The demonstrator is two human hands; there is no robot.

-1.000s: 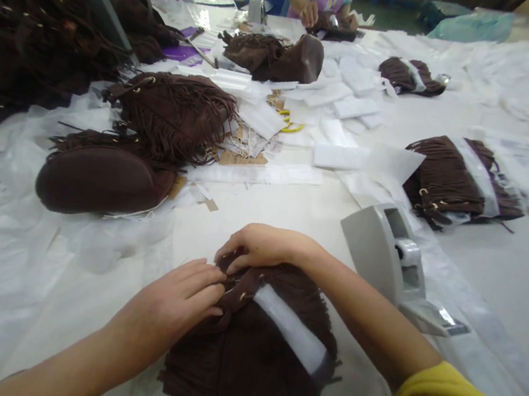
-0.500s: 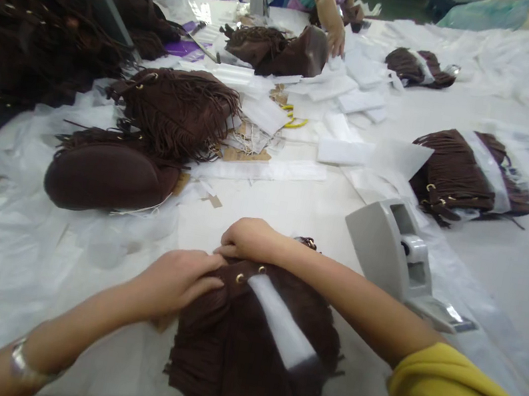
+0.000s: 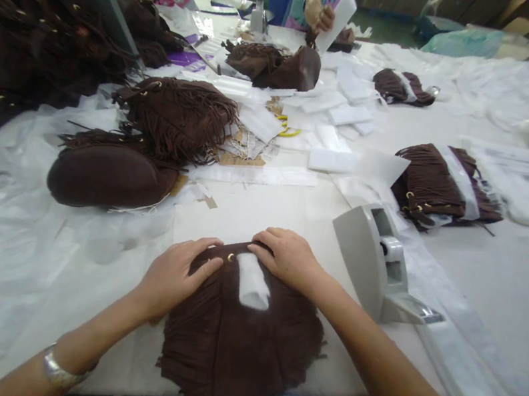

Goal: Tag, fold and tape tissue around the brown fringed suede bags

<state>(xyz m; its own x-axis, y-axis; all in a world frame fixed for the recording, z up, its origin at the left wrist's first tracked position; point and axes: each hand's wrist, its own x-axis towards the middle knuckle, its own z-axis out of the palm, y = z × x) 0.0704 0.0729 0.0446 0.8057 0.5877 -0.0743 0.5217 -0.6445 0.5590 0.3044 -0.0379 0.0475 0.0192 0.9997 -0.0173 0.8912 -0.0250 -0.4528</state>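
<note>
— Where did we have the bag?

— Our fringed brown bag [image 3: 230, 341] lay flat on the white table [image 3: 252, 213], at the near edge, right in front of us. A white paper strip [image 3: 253, 282] sat on its upper middle, just beside a gold eyelet [image 3: 231, 257].

— And our hands?

— Our left hand [image 3: 175, 278] rested palm down on the bag's upper left, fingers stretched out and a little apart, gripping nothing. Our right hand [image 3: 288, 256] lay palm down on the upper right, touching the strip's edge. Its fingers were loosely bent over the bag's top rim, and it clasped nothing that we could see.

— Could we see what the bag held?

— No. It lay closed and pressed flat under our palms, so we couldn't tell what was in it.

— What about the other containers?

— The grey tape dispenser [image 3: 376, 257] stood just to the right of our right hand, with a tape roll [image 3: 390, 249] seated in its cradle. To our left a smooth brown bag [image 3: 108, 175] lay rounded, its inside hidden. Just behind it sat another fringed bag [image 3: 177, 116], also shut. Well off to the right we saw a banded bag [image 3: 437, 183] with a pale band across its fringe.

— Anyone else?

— At the far end a co-worker's hand [image 3: 325, 17] held up a white sheet [image 3: 342, 5]
</note>
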